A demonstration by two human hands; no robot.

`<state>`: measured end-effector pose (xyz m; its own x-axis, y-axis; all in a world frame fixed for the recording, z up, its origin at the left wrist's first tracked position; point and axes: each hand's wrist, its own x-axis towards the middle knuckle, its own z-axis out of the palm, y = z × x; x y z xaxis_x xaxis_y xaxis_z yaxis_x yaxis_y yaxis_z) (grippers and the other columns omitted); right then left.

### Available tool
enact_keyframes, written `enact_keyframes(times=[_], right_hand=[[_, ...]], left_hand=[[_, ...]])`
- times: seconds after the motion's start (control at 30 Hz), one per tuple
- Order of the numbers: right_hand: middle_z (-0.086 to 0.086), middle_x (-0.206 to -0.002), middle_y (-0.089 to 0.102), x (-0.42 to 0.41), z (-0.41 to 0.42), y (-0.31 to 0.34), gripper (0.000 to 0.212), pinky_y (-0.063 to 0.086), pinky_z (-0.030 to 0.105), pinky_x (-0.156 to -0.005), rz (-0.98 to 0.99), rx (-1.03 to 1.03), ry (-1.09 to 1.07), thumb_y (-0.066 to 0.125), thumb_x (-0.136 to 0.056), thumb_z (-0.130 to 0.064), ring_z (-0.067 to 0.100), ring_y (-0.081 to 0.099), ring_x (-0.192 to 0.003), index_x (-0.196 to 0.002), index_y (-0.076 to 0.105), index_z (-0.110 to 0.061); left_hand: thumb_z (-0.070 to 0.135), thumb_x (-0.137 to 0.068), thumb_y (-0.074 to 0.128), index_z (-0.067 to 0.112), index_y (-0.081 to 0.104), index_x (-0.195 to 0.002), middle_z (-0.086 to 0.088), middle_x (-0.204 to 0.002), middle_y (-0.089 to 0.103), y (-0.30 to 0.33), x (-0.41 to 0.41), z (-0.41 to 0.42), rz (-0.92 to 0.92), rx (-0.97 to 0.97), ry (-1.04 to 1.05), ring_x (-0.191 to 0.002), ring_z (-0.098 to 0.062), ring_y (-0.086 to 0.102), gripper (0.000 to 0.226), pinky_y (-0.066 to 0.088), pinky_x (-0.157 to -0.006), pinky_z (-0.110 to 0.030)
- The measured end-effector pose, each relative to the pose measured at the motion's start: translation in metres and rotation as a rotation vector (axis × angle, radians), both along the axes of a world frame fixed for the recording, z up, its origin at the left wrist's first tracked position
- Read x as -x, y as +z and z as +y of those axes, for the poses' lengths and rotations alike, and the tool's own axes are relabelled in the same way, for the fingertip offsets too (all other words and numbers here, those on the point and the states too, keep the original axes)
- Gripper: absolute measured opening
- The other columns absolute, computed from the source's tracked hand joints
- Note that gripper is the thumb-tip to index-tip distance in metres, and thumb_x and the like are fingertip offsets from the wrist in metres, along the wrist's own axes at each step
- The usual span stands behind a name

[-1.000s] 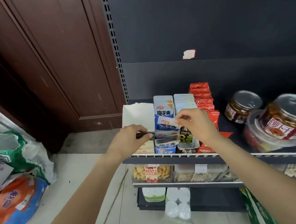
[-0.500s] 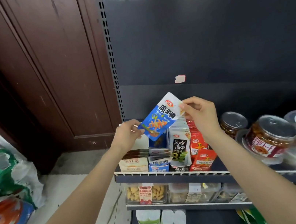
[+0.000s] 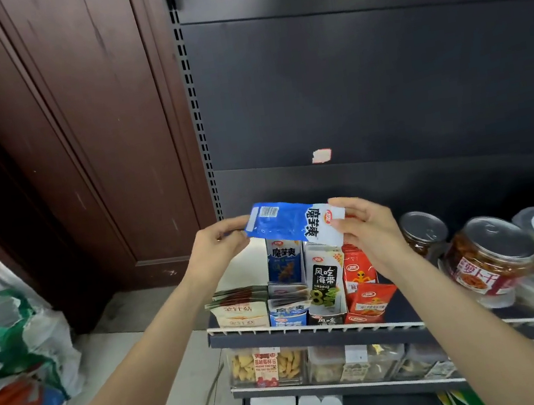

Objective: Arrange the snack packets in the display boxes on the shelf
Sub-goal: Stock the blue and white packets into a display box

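Left hand (image 3: 218, 248): raised before the chest, forearm bare, reaching up from lower left; fingers curled, pinching one end of the packet (image 3: 293, 224). Right hand (image 3: 368, 232): same height, forearm bare, reaching from lower right; thumb and fingers pinching the other end.

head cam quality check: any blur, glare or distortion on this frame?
Head view: wide-angle bowing bends the brown wooden door; glossy blue-and-white snack packet between left hand and right hand is readable, faint sheen; plastic jars at right edge smear.
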<state>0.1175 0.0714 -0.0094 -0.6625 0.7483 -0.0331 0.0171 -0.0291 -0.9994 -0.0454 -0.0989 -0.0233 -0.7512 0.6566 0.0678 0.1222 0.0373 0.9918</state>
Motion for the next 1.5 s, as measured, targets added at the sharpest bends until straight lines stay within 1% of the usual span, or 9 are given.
enact_keyframes(times=[0.07,0.17,0.5,0.9,1.03,1.13,1.23,1.33,1.5], right_hand=[[0.0,-0.11,0.067,-0.002,0.001,-0.004,0.036,0.056,0.031,-0.08,-0.011,-0.058,0.023,0.059,-0.086,0.004,0.014,0.064,-0.101,-0.109,0.063,-0.024],[-0.002,-0.11,0.067,-0.002,-0.001,-0.008,0.038,0.058,0.03,-0.076,-0.005,-0.146,0.026,0.059,-0.086,0.004,0.009,0.064,-0.1,-0.104,0.064,-0.03],[-0.005,-0.106,0.066,0.002,-0.006,-0.013,0.049,0.059,0.028,-0.072,0.048,-0.226,-0.046,0.062,-0.085,0.004,0.003,0.065,-0.095,-0.123,0.058,-0.027],[-0.003,-0.104,0.069,0.004,-0.006,-0.008,0.021,0.055,0.035,-0.083,0.052,-0.185,-0.024,0.056,-0.091,-0.007,0.016,0.064,-0.101,-0.093,0.069,-0.024],[0.0,-0.105,0.07,0.009,-0.012,-0.001,0.033,0.054,0.032,-0.087,0.136,-0.043,0.043,0.043,-0.095,-0.002,0.017,0.063,-0.107,-0.094,0.072,-0.018],[-0.006,-0.103,0.069,0.011,-0.016,0.002,0.022,0.054,0.03,-0.087,0.033,-0.251,0.058,0.057,-0.09,-0.003,0.011,0.064,-0.101,-0.098,0.07,-0.019],[-0.006,-0.1,0.067,0.015,-0.016,0.003,0.014,0.049,0.014,-0.083,-0.058,-0.52,0.002,0.063,-0.086,-0.01,0.002,0.061,-0.093,-0.094,0.072,-0.017],[-0.007,-0.088,0.066,0.018,-0.01,0.005,0.011,0.043,0.002,-0.071,-0.102,-0.732,-0.064,0.064,-0.086,-0.014,-0.005,0.059,-0.078,-0.092,0.073,-0.013],[-0.001,-0.088,0.068,0.025,0.0,0.001,0.013,0.042,0.002,-0.067,-0.204,-0.871,-0.052,0.063,-0.087,-0.015,0.001,0.057,-0.074,-0.094,0.073,-0.009]], left_hand=[[0.003,-0.089,0.058,0.023,0.069,-0.105,0.004,-0.106,0.07,0.0,0.0,0.0,-0.01,-0.038,-0.052,-0.101,-0.009,0.064,0.029,0.051,-0.089,-0.024],[0.001,-0.083,0.067,0.026,0.061,-0.121,0.004,-0.101,0.069,-0.002,0.003,0.0,0.124,0.033,-0.067,-0.091,-0.014,0.066,0.046,0.05,-0.085,-0.025],[0.001,-0.083,0.067,0.031,0.052,-0.129,0.002,-0.092,0.061,-0.006,0.002,-0.001,0.259,0.013,0.001,-0.085,-0.01,0.061,0.057,0.051,-0.079,-0.018],[0.004,-0.087,0.063,0.026,0.055,-0.126,-0.003,-0.098,0.061,-0.014,0.006,0.002,0.003,0.226,-0.129,-0.089,-0.009,0.059,0.046,0.038,-0.091,-0.03],[0.003,-0.09,0.057,0.023,0.06,-0.12,-0.007,-0.106,0.063,-0.02,0.01,0.002,-0.098,0.25,-0.149,-0.102,-0.014,0.056,0.036,0.037,-0.103,-0.036],[-0.001,-0.09,0.056,0.013,0.062,-0.114,-0.005,-0.103,0.064,-0.027,0.012,0.003,-0.172,0.258,-0.165,-0.107,-0.019,0.055,0.029,0.038,-0.106,-0.035],[0.0,-0.09,0.056,0.005,0.063,-0.111,-0.01,-0.109,0.063,-0.032,0.014,0.007,-0.175,0.265,-0.107,-0.106,-0.02,0.057,0.023,0.044,-0.099,-0.027],[0.004,-0.097,0.043,0.004,0.06,-0.12,-0.009,-0.109,0.063,-0.034,0.016,0.012,-0.015,0.281,0.007,-0.093,-0.015,0.056,0.029,0.045,-0.077,-0.019],[0.026,-0.098,0.047,0.017,0.052,-0.132,-0.006,-0.134,0.053,-0.045,0.028,0.016,0.544,0.516,0.007,-0.121,-0.023,0.046,0.036,0.037,-0.098,-0.029]])
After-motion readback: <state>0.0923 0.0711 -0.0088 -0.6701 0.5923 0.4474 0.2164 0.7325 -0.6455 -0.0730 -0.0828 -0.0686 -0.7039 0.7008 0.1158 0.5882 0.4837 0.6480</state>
